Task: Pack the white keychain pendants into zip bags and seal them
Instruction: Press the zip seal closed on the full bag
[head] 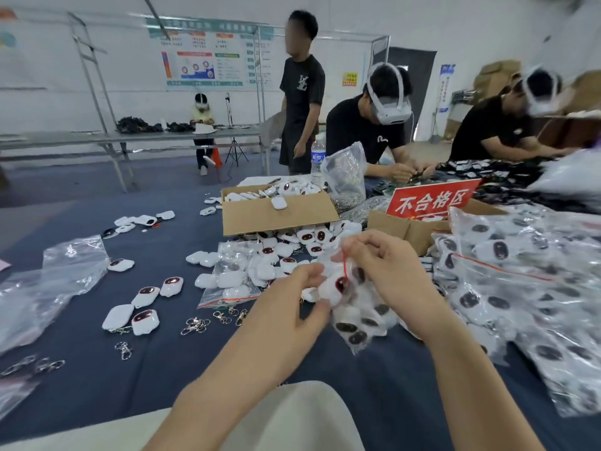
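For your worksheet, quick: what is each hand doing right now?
Left hand: closed on a white pendant at the zip bag mouth.
Right hand: pinching the bag's red-lined top.

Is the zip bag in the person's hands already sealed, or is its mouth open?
Open: the left hand pushes a white pendant through the red-lined mouth of the zip bag, which the right hand holds apart.

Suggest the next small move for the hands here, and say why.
Probably push the pendant the rest of the way into the bag. The left hand holds it right at the bag's red-lined mouth, which the right hand pinches open. Several pendants already lie inside the bag, so sealing may follow, though the count needed is not visible.
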Action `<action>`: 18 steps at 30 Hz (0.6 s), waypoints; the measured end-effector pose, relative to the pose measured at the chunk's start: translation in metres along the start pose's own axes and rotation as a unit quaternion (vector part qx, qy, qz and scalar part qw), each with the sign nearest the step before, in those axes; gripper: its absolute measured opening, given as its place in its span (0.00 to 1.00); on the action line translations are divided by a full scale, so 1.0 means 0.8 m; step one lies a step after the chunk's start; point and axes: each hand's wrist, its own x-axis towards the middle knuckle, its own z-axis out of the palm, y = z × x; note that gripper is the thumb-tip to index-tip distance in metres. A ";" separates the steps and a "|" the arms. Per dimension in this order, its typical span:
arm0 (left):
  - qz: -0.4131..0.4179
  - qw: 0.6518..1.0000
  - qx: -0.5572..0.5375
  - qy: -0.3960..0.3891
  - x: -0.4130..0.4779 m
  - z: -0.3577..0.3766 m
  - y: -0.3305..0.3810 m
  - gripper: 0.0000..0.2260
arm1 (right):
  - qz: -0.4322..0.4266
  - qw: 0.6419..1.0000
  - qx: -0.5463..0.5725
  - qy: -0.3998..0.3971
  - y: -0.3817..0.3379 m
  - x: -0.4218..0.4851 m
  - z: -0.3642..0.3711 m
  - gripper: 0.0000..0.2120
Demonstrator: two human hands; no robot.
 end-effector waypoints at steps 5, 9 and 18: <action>0.078 0.990 0.095 0.070 -0.016 -0.020 0.007 0.19 | -0.027 0.998 0.041 0.051 -0.037 -0.023 0.012 0.07; 0.114 0.984 0.125 0.059 -0.030 -0.041 0.006 0.15 | -0.030 0.997 0.072 0.025 -0.048 -0.045 0.027 0.07; 0.053 0.998 0.018 0.037 -0.051 -0.054 0.009 0.12 | 0.026 0.994 0.103 0.006 -0.036 -0.085 0.059 0.08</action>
